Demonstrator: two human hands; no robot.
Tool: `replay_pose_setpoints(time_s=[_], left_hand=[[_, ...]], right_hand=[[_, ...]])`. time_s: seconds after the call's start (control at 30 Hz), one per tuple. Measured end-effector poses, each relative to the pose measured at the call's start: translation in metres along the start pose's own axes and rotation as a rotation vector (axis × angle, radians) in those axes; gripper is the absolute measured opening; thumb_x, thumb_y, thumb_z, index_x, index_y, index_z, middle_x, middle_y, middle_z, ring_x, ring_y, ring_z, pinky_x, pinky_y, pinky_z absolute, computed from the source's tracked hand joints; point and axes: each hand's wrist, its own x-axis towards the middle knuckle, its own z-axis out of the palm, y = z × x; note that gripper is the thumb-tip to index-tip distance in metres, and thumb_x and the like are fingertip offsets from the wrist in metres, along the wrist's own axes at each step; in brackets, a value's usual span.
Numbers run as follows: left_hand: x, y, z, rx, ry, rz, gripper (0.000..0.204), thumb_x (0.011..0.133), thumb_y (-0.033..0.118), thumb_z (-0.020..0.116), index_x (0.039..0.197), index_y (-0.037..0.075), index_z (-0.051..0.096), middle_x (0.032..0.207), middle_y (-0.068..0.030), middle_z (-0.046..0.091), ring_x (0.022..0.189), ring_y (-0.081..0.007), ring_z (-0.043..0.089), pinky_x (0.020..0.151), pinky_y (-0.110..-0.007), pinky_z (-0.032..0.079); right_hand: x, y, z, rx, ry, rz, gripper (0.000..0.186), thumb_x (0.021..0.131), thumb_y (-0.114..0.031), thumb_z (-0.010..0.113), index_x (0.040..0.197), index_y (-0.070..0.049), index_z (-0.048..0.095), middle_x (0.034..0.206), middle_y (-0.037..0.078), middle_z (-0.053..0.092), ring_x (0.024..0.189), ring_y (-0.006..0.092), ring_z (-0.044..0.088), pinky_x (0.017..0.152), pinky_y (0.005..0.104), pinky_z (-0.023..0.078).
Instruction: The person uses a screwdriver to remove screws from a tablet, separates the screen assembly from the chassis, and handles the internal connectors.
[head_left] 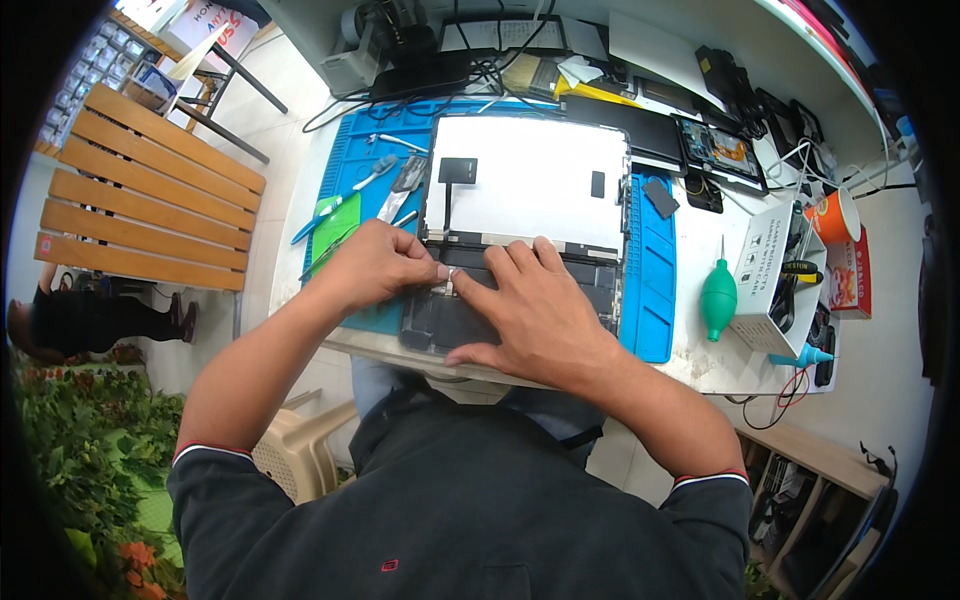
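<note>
An opened tablet lies in front of me. Its screen panel [540, 180], pale back side up, is laid out at the far side, and its dark body [425, 325] with black battery cells is nearer. My left hand [375, 268] pinches thumb and forefinger together at the body's left part; what they hold, if anything, is too small to tell. Close to those fingertips, my right hand [545, 325] rests spread over the body, its forefinger by a small light-coloured piece [449, 287]. A black flex cable [447, 207] runs down the panel's left side.
A blue work mat [650, 310] is under the tablet. Left of it lie a toothbrush [350, 195] and a green sheet [337, 222]. To the right stand a green air blower [717, 300] and a white box [775, 270] of tools. Cables [490, 75] and device parts crowd the back.
</note>
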Motion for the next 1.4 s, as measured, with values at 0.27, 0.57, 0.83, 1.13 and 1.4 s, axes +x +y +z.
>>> replay_pose_setpoints(time_s=[0.27, 0.57, 0.83, 1.13, 1.4], left_hand=[[0.000, -0.002, 0.000, -0.028, 0.017, 0.010, 0.033, 0.086, 0.030, 0.093, 0.087, -0.002, 0.084, 0.070, -0.0024, 0.070, 0.059, -0.0088, 0.056, 0.056, -0.028, 0.043], [0.000, 0.001, -0.001, 0.006, 0.012, 0.022, 0.032, 0.084, 0.028, 0.092, 0.088, -0.003, 0.086, 0.073, -0.0072, 0.076, 0.066, -0.0122, 0.064, 0.065, -0.031, 0.053], [0.003, -0.005, -0.007, -0.036, -0.052, -0.029, 0.028, 0.084, 0.026, 0.096, 0.086, 0.001, 0.084, 0.069, 0.0013, 0.069, 0.058, -0.0061, 0.052, 0.054, -0.026, 0.037], [0.002, -0.003, -0.007, -0.064, -0.064, -0.005, 0.028, 0.087, 0.027, 0.095, 0.091, 0.001, 0.084, 0.073, 0.0015, 0.071, 0.061, -0.0061, 0.054, 0.055, -0.026, 0.039], [0.003, 0.000, -0.007, -0.008, -0.054, -0.001, 0.028, 0.086, 0.027, 0.092, 0.088, 0.000, 0.085, 0.072, -0.0025, 0.072, 0.065, -0.0094, 0.059, 0.062, -0.029, 0.048]], right_hand=[[0.007, 0.005, 0.002, -0.096, 0.034, -0.078, 0.089, 0.087, -0.079, 0.073, 0.139, -0.006, 0.071, 0.123, 0.016, 0.062, 0.125, 0.0346, 0.057, 0.119, 0.0543, 0.039], [0.007, 0.007, -0.011, -0.056, 0.058, -0.052, 0.082, 0.092, -0.077, 0.069, 0.127, -0.002, 0.075, 0.119, 0.014, 0.065, 0.121, 0.0320, 0.058, 0.116, 0.0512, 0.042], [-0.013, 0.000, -0.017, -0.069, -0.018, -0.036, 0.073, 0.098, -0.067, 0.070, 0.121, 0.002, 0.075, 0.113, 0.013, 0.065, 0.114, 0.0307, 0.057, 0.111, 0.0481, 0.043], [-0.010, -0.002, -0.013, -0.030, -0.043, -0.032, 0.076, 0.099, -0.066, 0.070, 0.139, -0.001, 0.070, 0.116, 0.013, 0.063, 0.115, 0.0305, 0.056, 0.109, 0.0461, 0.044], [-0.001, 0.003, -0.008, -0.035, 0.027, -0.071, 0.082, 0.098, -0.072, 0.068, 0.146, -0.006, 0.068, 0.116, 0.016, 0.059, 0.112, 0.0331, 0.054, 0.106, 0.0468, 0.043]])
